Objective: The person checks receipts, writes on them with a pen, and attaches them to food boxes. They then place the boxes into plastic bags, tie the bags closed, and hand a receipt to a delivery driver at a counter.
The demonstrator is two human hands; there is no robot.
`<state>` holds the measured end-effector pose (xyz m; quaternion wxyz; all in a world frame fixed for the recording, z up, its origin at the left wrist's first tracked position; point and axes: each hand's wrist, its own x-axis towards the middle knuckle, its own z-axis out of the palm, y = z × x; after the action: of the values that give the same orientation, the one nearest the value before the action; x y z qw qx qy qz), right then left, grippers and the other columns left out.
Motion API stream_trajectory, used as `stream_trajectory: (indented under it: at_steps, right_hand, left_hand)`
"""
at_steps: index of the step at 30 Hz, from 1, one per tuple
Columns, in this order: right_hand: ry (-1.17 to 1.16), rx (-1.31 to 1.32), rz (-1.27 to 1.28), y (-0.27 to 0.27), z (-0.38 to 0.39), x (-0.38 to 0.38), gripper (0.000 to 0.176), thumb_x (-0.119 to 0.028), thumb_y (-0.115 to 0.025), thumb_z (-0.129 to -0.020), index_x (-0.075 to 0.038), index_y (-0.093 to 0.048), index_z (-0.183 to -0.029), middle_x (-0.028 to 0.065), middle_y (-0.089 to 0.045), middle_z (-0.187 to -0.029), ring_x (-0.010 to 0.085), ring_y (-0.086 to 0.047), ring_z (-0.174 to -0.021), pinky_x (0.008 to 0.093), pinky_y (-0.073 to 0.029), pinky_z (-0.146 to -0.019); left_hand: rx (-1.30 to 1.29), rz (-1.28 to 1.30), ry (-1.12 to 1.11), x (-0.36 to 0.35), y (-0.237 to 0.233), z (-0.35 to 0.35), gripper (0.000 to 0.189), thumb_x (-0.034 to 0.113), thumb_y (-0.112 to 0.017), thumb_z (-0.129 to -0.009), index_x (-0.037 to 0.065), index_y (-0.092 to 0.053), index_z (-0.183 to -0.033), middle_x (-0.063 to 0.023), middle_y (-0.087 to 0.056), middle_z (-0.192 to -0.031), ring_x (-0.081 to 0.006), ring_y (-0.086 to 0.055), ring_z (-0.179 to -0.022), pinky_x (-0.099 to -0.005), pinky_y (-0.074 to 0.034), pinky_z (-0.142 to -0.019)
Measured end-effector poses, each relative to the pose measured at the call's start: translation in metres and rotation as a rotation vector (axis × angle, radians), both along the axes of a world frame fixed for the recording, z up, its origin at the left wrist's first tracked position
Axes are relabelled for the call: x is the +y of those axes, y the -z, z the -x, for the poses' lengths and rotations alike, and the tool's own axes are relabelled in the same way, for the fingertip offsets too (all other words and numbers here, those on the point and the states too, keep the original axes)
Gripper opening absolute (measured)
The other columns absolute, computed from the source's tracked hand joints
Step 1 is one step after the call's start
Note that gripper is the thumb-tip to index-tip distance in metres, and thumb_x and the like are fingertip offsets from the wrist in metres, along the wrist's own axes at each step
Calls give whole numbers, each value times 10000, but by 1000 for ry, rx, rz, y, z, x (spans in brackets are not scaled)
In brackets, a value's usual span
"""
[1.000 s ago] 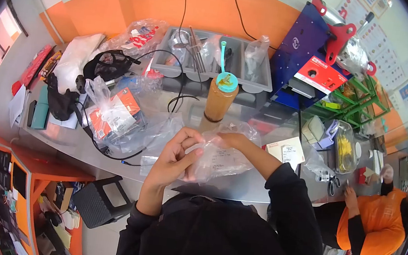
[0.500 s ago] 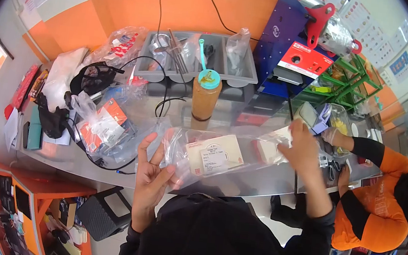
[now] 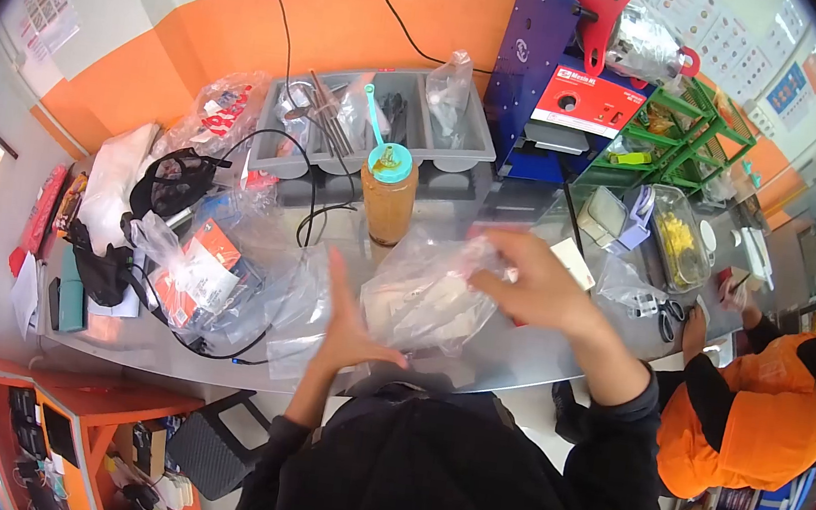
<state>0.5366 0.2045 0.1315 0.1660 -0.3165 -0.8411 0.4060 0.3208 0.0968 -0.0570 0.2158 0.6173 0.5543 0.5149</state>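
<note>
A clear plastic bag (image 3: 459,336) with a cream-coloured box (image 3: 407,310) inside rests at the front of the metal counter. My right hand (image 3: 545,289) pinches the bag's upper right edge, its fingers closed on the film. Beside the bag's left end is my left hand (image 3: 351,327), open, with thumb and fingers spread and slightly blurred. Another cream box (image 3: 573,262) lies behind my right wrist, partly hidden. Just beyond the bag stands a jar of brown sauce (image 3: 389,202) with a turquoise lid and a spoon handle sticking up.
Loose plastic bags and orange packets (image 3: 200,272) cover the left of the counter, with a black cable among them. A grey divided bin (image 3: 283,155) and a blue-and-red machine (image 3: 586,104) stand behind. At right, a co-worker in an orange shirt (image 3: 776,428) is near scissors (image 3: 667,320).
My left hand has let go of the bag's left end. My right hand has drawn the bag's right edge inward, folding it over the box. The second box now lies apart.
</note>
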Motion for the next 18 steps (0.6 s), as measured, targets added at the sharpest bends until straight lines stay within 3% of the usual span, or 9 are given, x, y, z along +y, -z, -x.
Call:
stream_trajectory:
  at_steps: [2,4,8,10,13,15,16,17,18]
  right_hand:
    - [-6,11,-711,2,18,-22,151,-78,-631,-737,-33,-601,-878,134,-590,-820,320,-589,-771,407,-478,-626]
    - [129,-125,-738,17,58,-53,151,-82,-598,-725,-17,-588,-860,126,-578,-835,299,-594,-794,409,-499,-627]
    - [-79,-222,-687,100,131,-120,150,-59,-595,-691,30,-566,-809,148,-578,-794,236,-612,-720,303,-536,-567]
    - [-249,-238,-637,128,144,-128,177,-71,-615,-674,32,-572,-811,152,-581,-783,231,-618,-701,297,-534,-521]
    - [-257,-246,-630,136,136,-118,210,-91,-615,-707,56,-578,-852,162,-588,-828,267,-634,-735,326,-549,-614]
    - [-405,-122,-374,101,97,-82,259,-146,-630,-770,54,-579,-925,154,-601,-913,283,-647,-793,346,-538,-735]
    - [-231,115,-222,82,70,-66,289,-197,-628,-821,17,-580,-1009,128,-603,-1000,264,-646,-821,363,-511,-794]
    - [-83,424,-56,51,43,-44,247,-188,-690,-762,-36,-603,-936,120,-619,-901,245,-626,-832,367,-498,-755]
    - [61,586,79,62,12,-15,267,-232,-668,-835,-44,-576,-1000,75,-619,-876,207,-615,-810,358,-498,-722]
  left_hand:
    - [26,40,77,15,21,-32,1424,575,-863,-401,-32,-63,-1411,-251,-133,-1456,-349,-185,-1366,-467,-230,-1091]
    - [-7,31,92,28,26,-49,1287,540,-835,-453,-22,-114,-1359,-231,-176,-1398,-339,-219,-1319,-458,-247,-1067]
    - [-12,35,79,23,27,-47,1013,470,-777,-557,-2,-217,-1255,-191,-262,-1283,-319,-287,-1224,-440,-282,-1019]
    - [-9,46,70,16,30,-44,876,435,-749,-609,7,-268,-1203,-171,-305,-1226,-309,-321,-1176,-430,-299,-995]
    - [-14,43,67,18,30,-45,673,383,-706,-687,22,-345,-1126,-141,-370,-1140,-294,-372,-1105,-416,-325,-959]
    - [-15,35,76,24,29,-46,539,348,-677,-739,32,-396,-1074,-121,-413,-1082,-284,-406,-1058,-407,-342,-934]
    - [-10,29,88,28,27,-44,474,331,-663,-765,37,-422,-1048,-111,-435,-1054,-279,-423,-1034,-403,-351,-922]
    - [-3,20,107,32,21,-42,409,313,-648,-791,42,-448,-1022,-101,-457,-1025,-274,-439,-1010,-398,-360,-910]
    - [11,7,136,35,11,-38,346,296,-634,-817,47,-473,-996,-91,-478,-996,-269,-456,-987,-393,-368,-898]
